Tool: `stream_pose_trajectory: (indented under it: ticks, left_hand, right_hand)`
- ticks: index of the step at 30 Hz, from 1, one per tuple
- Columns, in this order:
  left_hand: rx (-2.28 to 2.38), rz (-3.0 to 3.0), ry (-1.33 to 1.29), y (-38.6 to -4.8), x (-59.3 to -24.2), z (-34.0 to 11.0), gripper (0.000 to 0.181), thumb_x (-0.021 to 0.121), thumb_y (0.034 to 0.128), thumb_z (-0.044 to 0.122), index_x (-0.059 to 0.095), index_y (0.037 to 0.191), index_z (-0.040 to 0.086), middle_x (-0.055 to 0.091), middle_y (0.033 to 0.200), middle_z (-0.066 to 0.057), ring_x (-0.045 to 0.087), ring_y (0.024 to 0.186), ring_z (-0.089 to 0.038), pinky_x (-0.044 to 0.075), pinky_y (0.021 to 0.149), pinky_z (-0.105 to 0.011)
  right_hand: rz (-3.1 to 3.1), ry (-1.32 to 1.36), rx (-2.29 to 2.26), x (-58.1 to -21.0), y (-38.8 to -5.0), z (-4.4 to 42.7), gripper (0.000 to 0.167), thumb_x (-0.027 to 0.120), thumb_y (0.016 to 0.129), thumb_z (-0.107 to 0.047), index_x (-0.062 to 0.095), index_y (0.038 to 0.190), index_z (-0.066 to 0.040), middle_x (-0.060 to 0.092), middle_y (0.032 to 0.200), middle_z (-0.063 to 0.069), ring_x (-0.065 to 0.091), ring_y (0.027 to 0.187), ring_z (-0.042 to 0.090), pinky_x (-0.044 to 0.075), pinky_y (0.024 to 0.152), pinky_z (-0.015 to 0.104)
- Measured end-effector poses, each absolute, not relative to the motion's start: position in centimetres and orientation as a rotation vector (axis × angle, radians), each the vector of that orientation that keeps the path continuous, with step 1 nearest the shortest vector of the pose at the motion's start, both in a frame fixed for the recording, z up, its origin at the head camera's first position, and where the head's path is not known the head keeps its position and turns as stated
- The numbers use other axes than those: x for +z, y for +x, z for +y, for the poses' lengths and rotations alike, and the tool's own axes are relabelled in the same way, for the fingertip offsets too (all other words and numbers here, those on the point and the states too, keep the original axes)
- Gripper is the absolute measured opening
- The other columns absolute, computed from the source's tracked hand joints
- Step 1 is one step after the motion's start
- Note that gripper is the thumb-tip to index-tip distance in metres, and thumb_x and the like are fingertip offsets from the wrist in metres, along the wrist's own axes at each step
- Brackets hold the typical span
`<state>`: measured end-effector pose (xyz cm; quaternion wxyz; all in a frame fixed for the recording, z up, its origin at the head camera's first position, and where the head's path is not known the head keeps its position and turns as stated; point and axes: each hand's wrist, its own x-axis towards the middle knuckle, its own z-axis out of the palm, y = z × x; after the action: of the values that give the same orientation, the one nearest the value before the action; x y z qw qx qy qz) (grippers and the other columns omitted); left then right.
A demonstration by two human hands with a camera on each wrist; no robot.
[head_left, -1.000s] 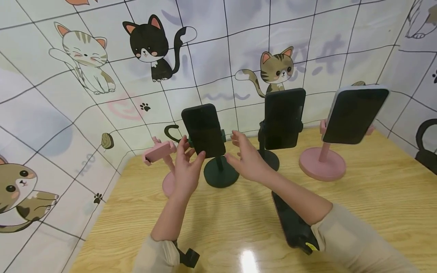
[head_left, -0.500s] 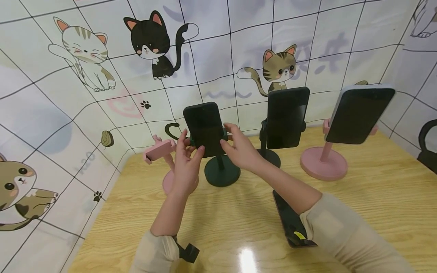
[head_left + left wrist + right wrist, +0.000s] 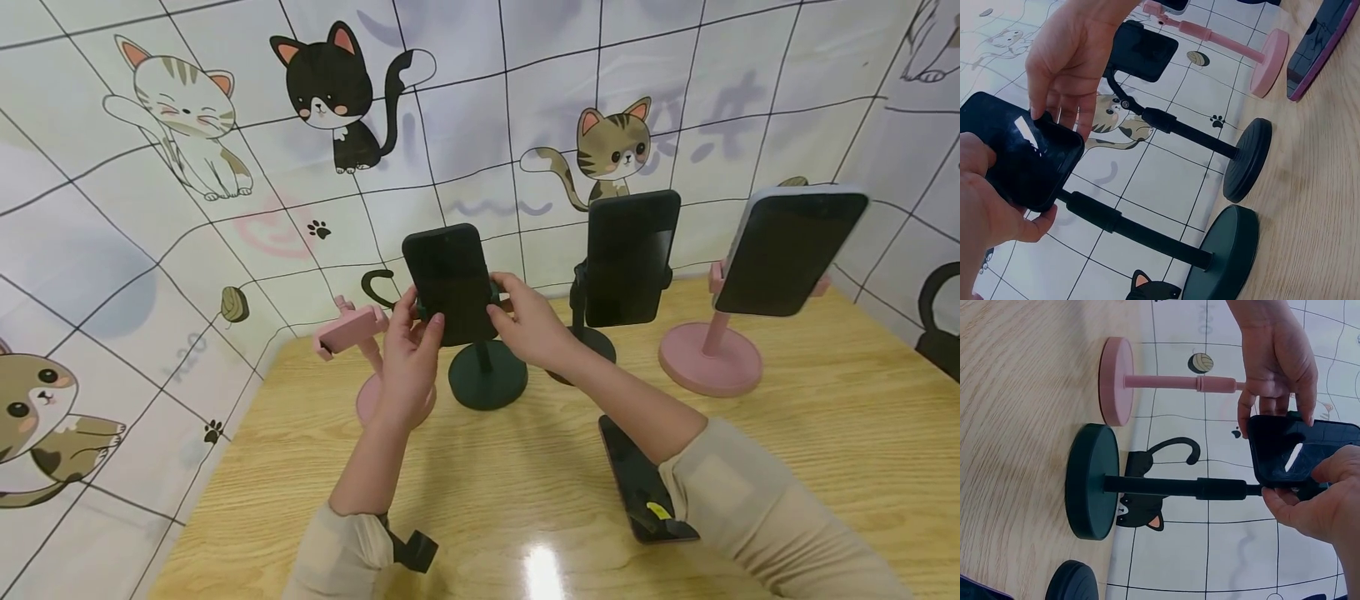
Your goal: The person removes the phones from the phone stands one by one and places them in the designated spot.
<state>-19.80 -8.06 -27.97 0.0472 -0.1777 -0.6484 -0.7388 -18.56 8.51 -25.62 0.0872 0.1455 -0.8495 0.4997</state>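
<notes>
A black smartphone [image 3: 450,283] sits upright and slightly tilted in the clamp of a dark green phone stand [image 3: 487,375]. My left hand [image 3: 408,358] grips the phone's left side, thumb at the lower front and fingers by the clamp. On the other side my right hand [image 3: 528,323] pinches the right edge beside the green clamp, thumb in front and fingers behind. The left wrist view shows both hands around the phone [image 3: 1035,150]. In the right wrist view the green stand's pole [image 3: 1160,486] runs to the phone; the clamp is mostly hidden.
Left is a pink phone stand [image 3: 352,332], partly behind my left hand. To the right, a black phone [image 3: 632,258] stands in a black holder and a white-edged phone [image 3: 791,250] in a pink one. Another phone [image 3: 637,479] lies on the wooden table [image 3: 510,492], partly under my right sleeve.
My right hand has moved in from beside the phone and now holds its right edge. The left hand has closed in on the left edge. The phone stays in its stand.
</notes>
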Motion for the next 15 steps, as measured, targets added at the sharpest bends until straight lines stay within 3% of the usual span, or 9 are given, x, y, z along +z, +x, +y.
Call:
stream_pose_trajectory:
  ticks: [15]
  left_hand:
    - [-2.317, -1.894, -0.520, -20.04, -28.29, -8.13, 0.035, 0.045, 0.0937, 0.007, 0.046, 0.128, 0.009, 0.050, 0.115, -0.008, 0.055, 0.106, -0.021, 0.047, 0.087, -0.032]
  right_hand:
    - [-2.560, 0.479, 1.391, -25.66, -18.49, 9.09, 0.038, 0.046, 0.092, -0.003, 0.038, 0.129, 0.002, 0.053, 0.115, 0.017, 0.055, 0.103, 0.027, 0.049, 0.076, 0.037]
